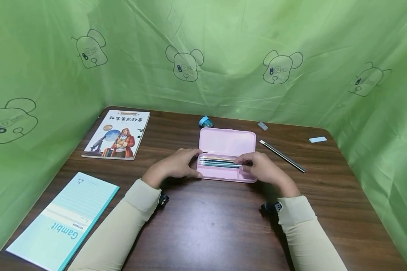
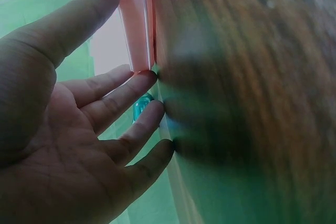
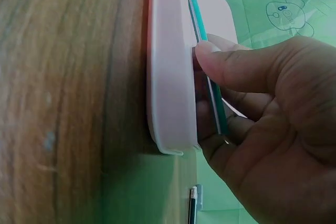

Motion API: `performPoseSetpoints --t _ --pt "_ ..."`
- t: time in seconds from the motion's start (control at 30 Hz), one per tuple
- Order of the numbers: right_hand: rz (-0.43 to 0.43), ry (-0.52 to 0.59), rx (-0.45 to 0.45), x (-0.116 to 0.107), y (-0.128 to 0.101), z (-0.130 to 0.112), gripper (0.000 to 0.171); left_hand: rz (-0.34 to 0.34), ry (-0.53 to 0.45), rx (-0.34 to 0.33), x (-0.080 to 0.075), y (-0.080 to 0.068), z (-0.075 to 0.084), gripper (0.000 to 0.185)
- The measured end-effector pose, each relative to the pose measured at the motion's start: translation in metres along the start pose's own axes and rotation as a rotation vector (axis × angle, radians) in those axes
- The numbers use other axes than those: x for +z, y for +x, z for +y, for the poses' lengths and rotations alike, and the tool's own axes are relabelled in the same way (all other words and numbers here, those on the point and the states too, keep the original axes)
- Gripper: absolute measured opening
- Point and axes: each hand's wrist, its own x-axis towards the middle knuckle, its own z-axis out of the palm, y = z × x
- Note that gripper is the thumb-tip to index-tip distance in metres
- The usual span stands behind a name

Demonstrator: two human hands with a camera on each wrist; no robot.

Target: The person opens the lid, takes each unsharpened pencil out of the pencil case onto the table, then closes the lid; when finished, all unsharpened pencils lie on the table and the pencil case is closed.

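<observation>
An open pink pencil case [image 1: 222,173] lies on the table, lid folded back. Several pencils [image 1: 217,162] lie side by side in it, their eraser ends to the left. My left hand [image 1: 179,163] spans the case's left end, thumb at the near corner and index finger at the far one; its other fingers rest low beside the case in the left wrist view. My right hand [image 1: 261,167] reaches over the right end. Its thumb and fingers pinch a teal pencil [image 3: 218,106], which slants above the case's rim in the right wrist view.
Right of the case lie dark pencils [image 1: 283,156], a grey eraser [image 1: 262,126] and a white-blue eraser [image 1: 317,139]. A blue-capped small item [image 1: 206,121] stands behind the lid. A book [image 1: 117,135] and a Gambit notebook [image 1: 64,222] lie left. Green curtains [image 1: 224,30] surround the table.
</observation>
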Motion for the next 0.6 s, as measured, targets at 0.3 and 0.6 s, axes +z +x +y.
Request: performPoseSetpoints --t 0.3,0.6 --pt "0.048 0.143 0.023 -0.015 -0.008 0.002 0.02 0.004 0.004 0.011 -0.001 -0.001 0.001 0.085" --pt "0.149 0.246 0.029 -0.036 -0.02 0.014 0.021 0.006 0.003 0.015 0.0 -0.001 0.0 0.084"
